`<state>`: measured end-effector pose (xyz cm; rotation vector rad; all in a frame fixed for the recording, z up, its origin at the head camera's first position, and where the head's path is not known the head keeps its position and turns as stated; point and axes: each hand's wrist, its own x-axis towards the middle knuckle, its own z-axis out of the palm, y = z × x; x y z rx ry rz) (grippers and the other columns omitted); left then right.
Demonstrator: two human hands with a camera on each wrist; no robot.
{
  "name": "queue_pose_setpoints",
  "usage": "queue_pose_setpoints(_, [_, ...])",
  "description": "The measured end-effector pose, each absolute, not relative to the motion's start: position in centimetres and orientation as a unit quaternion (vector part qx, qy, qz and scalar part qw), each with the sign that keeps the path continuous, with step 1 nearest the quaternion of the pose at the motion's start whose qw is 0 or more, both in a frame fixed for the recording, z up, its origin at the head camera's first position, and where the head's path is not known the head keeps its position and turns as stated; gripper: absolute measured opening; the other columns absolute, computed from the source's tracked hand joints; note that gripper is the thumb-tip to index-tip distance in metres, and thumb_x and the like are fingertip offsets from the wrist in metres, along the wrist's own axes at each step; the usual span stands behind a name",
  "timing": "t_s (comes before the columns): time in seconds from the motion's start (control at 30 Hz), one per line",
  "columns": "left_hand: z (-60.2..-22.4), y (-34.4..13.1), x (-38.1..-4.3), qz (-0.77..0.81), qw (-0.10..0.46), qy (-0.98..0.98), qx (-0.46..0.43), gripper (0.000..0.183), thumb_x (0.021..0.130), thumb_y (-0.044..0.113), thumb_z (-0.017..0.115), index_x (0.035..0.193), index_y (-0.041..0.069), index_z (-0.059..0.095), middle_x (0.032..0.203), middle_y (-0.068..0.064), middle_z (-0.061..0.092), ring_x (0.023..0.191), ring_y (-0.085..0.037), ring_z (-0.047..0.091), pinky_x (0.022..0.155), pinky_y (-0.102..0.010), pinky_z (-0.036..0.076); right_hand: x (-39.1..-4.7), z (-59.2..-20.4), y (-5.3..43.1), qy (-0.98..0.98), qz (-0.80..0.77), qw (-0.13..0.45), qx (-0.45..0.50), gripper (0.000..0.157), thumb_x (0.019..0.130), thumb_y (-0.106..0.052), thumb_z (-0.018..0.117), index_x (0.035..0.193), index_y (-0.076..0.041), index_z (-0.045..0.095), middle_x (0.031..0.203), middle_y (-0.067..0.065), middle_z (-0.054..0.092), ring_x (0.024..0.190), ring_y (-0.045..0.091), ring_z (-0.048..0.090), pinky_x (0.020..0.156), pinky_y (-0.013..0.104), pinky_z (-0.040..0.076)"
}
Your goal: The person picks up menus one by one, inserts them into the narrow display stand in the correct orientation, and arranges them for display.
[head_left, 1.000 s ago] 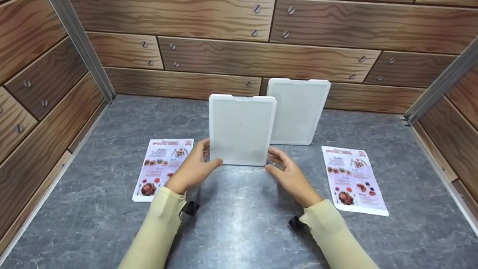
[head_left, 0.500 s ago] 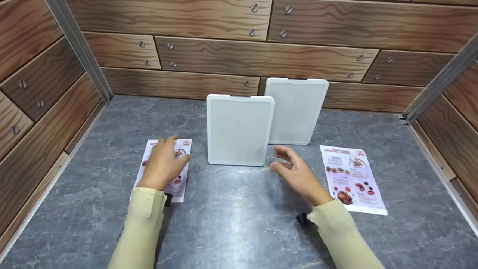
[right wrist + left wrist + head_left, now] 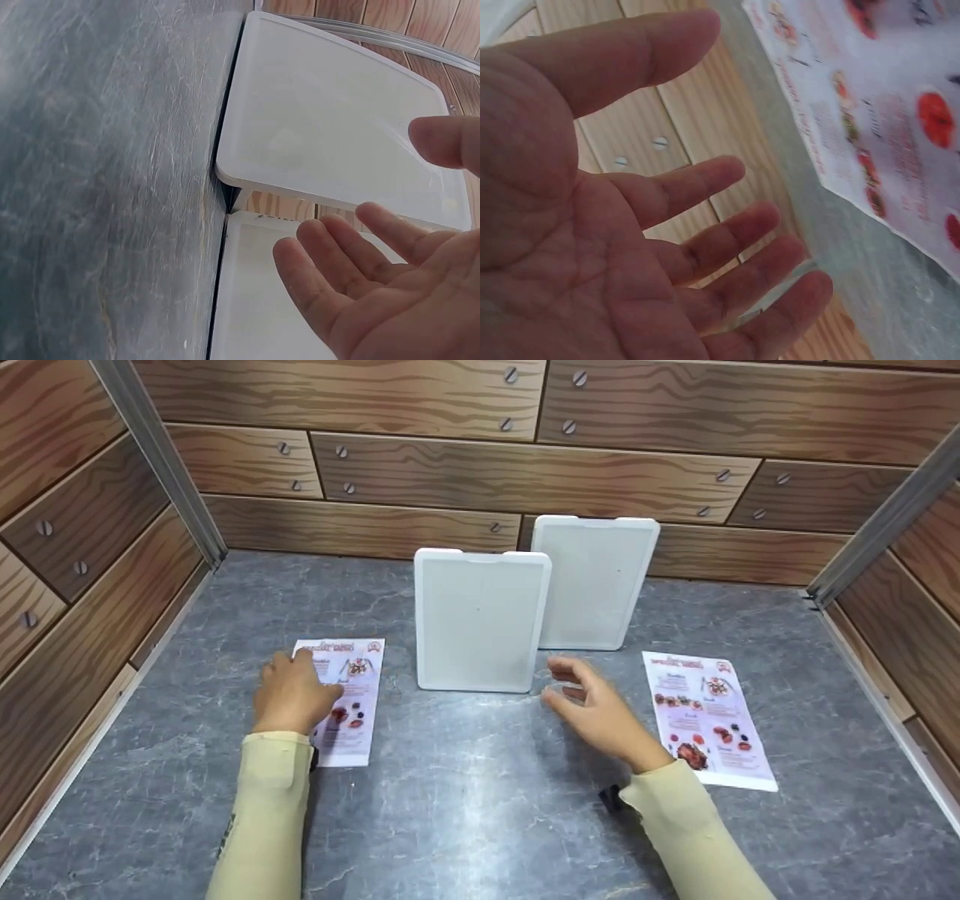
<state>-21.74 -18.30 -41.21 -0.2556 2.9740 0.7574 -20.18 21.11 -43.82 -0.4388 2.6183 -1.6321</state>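
My left hand [image 3: 292, 694] hovers over the left part of a printed menu sheet [image 3: 356, 697] that lies on the table. In the left wrist view its palm is bare and its fingers are relaxed, with the menu [image 3: 900, 112] beyond them. To the right, my right hand [image 3: 596, 709] is held with loosely bent fingers and nothing in it. It is near the lower right corner of a white upright display frame [image 3: 480, 622]. A second white display frame [image 3: 596, 585] stands behind and to the right. The right wrist view shows both frames past the spread fingers [image 3: 322, 277].
Another menu sheet [image 3: 712, 720] lies at the right, beside my right forearm. Grey marbled tabletop [image 3: 465, 810] spreads under everything. Wood-patterned walls [image 3: 420, 472] close off the back and both sides, with metal posts [image 3: 180, 472] at the corners.
Both hands have let go of the front display frame, which stays standing. My left hand has moved left over the menu sheet; my right hand has drawn back slightly right.
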Motion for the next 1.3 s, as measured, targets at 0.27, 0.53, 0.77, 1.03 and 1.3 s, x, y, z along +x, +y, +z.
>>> queue_pose_setpoints(0.27, [-42.0,-19.0,-21.7,0.217,0.085,0.967,-0.102,0.083,0.087,0.031,0.074,0.145,-0.016,0.04,0.142,-0.044,0.035,0.131,-0.063,0.037,0.104,-0.073,0.036,-20.1,-43.6,21.3,0.85,-0.506,0.015,-0.147,0.049,0.099,-0.011,0.069,0.142,0.006,0.051,0.146,0.026,0.052,0.138,0.039,0.048,0.119,0.052,0.035])
queue_pose_setpoints(0.53, [-42.5,-19.6,-21.8,0.22,0.11,0.962,-0.117,0.092,0.085,0.032,0.074,0.149,-0.017,0.031,0.14,-0.044,0.036,0.13,-0.064,0.038,0.102,-0.073,0.039,-20.1,-43.5,21.5,0.861,-0.485,0.014,-0.151,0.05,0.1,-0.018,0.07,0.143,0.003,0.052,0.145,0.025,0.054,0.138,0.038,0.049,0.119,0.053,0.035])
queue_pose_setpoints(0.77, [-43.0,-20.0,-22.0,0.221,0.128,0.957,-0.134,0.095,0.087,0.036,0.074,0.146,-0.022,0.028,0.142,-0.045,0.034,0.132,-0.063,0.035,0.103,-0.072,0.038,-20.1,-43.5,21.5,0.874,-0.465,0.014,-0.142,0.052,0.099,-0.019,0.07,0.144,0.0,0.053,0.145,0.023,0.054,0.137,0.037,0.05,0.116,0.056,0.037])
queue_pose_setpoints(1.03, [-43.3,-20.3,-22.1,0.23,0.119,0.955,-0.145,0.094,0.084,0.042,0.08,0.137,-0.024,0.039,0.131,-0.042,0.04,0.126,-0.058,0.04,0.101,-0.067,0.042,-20.1,-43.4,21.4,0.884,-0.447,0.016,-0.137,0.054,0.1,-0.024,0.07,0.146,-0.002,0.052,0.147,0.022,0.054,0.138,0.037,0.049,0.116,0.058,0.036])
queue_pose_setpoints(1.3, [-43.4,-20.6,-22.1,0.238,0.119,0.952,-0.151,0.097,0.082,0.045,0.084,0.134,-0.023,0.039,0.124,-0.042,0.048,0.123,-0.057,0.046,0.1,-0.065,0.044,-20.1,-43.5,21.5,0.883,-0.45,0.019,-0.129,0.054,0.1,-0.021,0.07,0.146,-0.001,0.051,0.147,0.021,0.053,0.139,0.037,0.048,0.116,0.057,0.036])
